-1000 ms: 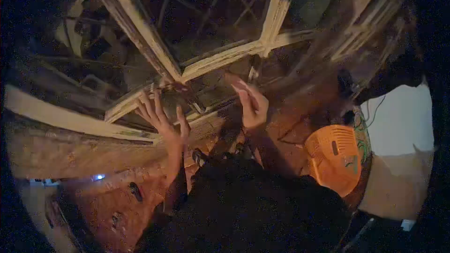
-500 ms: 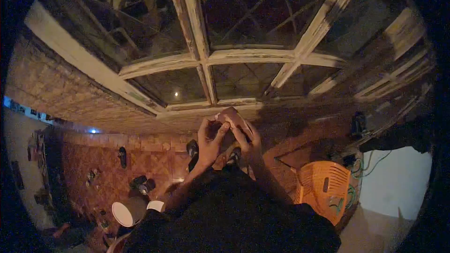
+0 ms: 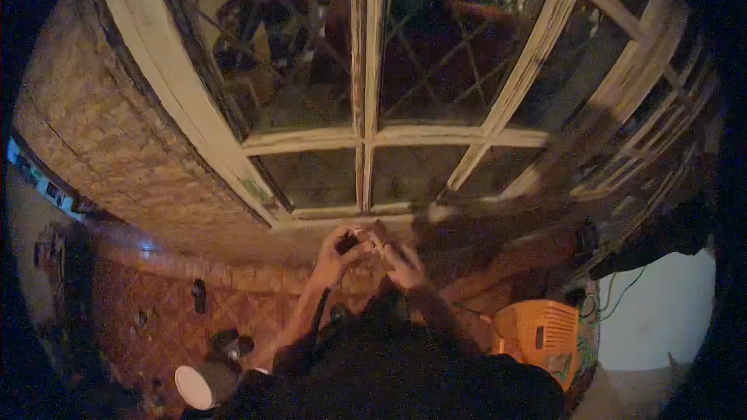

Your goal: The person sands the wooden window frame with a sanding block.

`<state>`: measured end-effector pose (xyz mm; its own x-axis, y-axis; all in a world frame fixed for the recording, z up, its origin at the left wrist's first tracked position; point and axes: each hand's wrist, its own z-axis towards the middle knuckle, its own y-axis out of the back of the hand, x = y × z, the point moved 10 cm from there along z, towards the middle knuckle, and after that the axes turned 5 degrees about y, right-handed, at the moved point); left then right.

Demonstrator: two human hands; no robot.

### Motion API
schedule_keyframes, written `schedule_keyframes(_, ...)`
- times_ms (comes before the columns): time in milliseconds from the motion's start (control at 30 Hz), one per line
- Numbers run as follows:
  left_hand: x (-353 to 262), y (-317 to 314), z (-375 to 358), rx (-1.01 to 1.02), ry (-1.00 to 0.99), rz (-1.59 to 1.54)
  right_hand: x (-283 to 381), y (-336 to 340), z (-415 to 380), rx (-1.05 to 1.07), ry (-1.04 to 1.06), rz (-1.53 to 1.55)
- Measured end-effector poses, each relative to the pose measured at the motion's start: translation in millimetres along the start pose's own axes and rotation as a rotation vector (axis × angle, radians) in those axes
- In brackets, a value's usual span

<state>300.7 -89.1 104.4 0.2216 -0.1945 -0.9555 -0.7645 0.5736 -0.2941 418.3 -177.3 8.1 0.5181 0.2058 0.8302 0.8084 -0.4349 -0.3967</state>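
Note:
Both of my hands meet in front of my body, just below the lower edge of a window frame (image 3: 364,138) with worn, pale paint. A small brownish folded sheet, like sandpaper (image 3: 378,236), is between them, blurred and partly covered by fingers. My left hand (image 3: 334,260) pinches its left side, with thumb and fingers curled. My right hand (image 3: 406,268) closes on its right side and is smeared by motion. The window frame stands beyond the hands, with dark glass between its bars.
A rough stone wall (image 3: 101,117) runs along the left. An orange plastic chair (image 3: 517,334) stands at the lower right beside a pale, bright panel (image 3: 661,311). A light-topped bucket (image 3: 194,387) is at the lower left on the reddish tiled floor (image 3: 264,303).
The view has tilted up and shifted, so more of the window shows. My hands sit lower in the picture, and the sheet between them has turned and is more covered by fingers.

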Motion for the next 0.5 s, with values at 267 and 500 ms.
schedule_keyframes(267, -22.1, 46.5, -13.9, -0.104, -0.162, 0.224, 23.7, -81.5, -20.6, 0.524, 0.514, -0.183)
schedule_keyframes(500, 27.9, 76.3, -31.6, -0.245, 0.037, 0.086, 46.8, -111.5, -58.7, 0.366, 0.75, -0.458)
